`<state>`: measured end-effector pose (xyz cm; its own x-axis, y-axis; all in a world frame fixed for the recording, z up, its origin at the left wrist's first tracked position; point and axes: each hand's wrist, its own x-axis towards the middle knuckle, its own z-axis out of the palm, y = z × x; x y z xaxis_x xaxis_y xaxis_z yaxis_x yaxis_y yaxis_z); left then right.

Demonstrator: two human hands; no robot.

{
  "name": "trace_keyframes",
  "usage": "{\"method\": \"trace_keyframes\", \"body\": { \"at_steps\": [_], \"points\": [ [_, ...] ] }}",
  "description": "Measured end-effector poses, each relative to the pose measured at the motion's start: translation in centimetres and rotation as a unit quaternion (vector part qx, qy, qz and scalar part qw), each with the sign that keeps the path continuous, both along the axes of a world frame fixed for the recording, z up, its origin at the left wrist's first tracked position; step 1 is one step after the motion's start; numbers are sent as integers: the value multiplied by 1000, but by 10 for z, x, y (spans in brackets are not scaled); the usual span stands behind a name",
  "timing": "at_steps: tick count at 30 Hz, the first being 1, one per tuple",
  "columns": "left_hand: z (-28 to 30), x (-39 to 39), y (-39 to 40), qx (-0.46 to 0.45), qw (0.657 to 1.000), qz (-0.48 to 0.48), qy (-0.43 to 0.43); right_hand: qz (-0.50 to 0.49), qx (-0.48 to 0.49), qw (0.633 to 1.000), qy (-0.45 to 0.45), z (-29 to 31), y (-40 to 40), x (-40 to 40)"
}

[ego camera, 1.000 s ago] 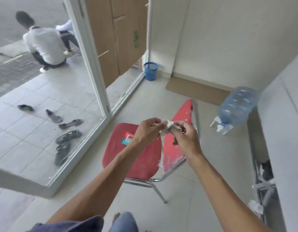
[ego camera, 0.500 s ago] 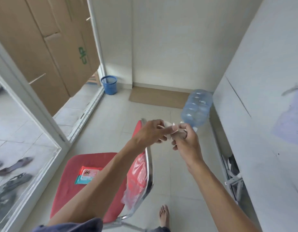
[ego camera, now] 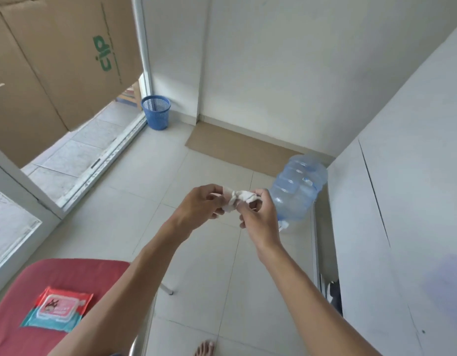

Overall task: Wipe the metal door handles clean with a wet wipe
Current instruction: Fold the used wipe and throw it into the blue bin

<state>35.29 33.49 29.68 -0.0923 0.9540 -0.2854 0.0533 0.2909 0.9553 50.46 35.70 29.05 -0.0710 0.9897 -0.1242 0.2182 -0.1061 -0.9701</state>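
Wet wipe [ego camera: 239, 199], white and crumpled into a small wad, sits between the two hands held out at chest height over the tiled floor [ego camera: 135, 201]. The left hand [ego camera: 200, 208] has its fingers curled in and pinches the wad's left end; the right hand [ego camera: 258, 214] pinches the right end between thumb and fingertips, its other fingers folded beneath. The two hands nearly meet, with the wipe bunched and wrinkled in the short gap between them.

Going from the left: a red padded chair seat [ego camera: 76, 271] fills the lower left corner, and a flat pack of wet wipes [ego camera: 58, 312], soft plastic in red, teal and pink, lies on it. Above, sheets of brown cardboard [ego camera: 55, 60] with green printing cover the glazing beside a white frame [ego camera: 141, 47]. A blue plastic mesh wastebasket [ego camera: 156, 112] stands on the floor by the sliding track in the corner. A flat brown mat [ego camera: 237, 147] lies against the white wall [ego camera: 273, 60]. Just behind the right hand a large clear blue water jug [ego camera: 298, 186], ribbed round its body, leans neck downward next to the pale panel [ego camera: 402, 201] on the right. A bare foot [ego camera: 205, 348] shows at the bottom edge.
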Motion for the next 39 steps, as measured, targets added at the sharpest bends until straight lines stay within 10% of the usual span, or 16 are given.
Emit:
{"method": "trace_keyframes", "body": {
  "at_steps": [25,39],
  "points": [
    [18,-73,376,-24,978,205,17,246,-20,968,35,12,431,-86],
    [12,-308,595,5,964,263,27,272,-16,962,16,9,681,-326]
  ]
}}
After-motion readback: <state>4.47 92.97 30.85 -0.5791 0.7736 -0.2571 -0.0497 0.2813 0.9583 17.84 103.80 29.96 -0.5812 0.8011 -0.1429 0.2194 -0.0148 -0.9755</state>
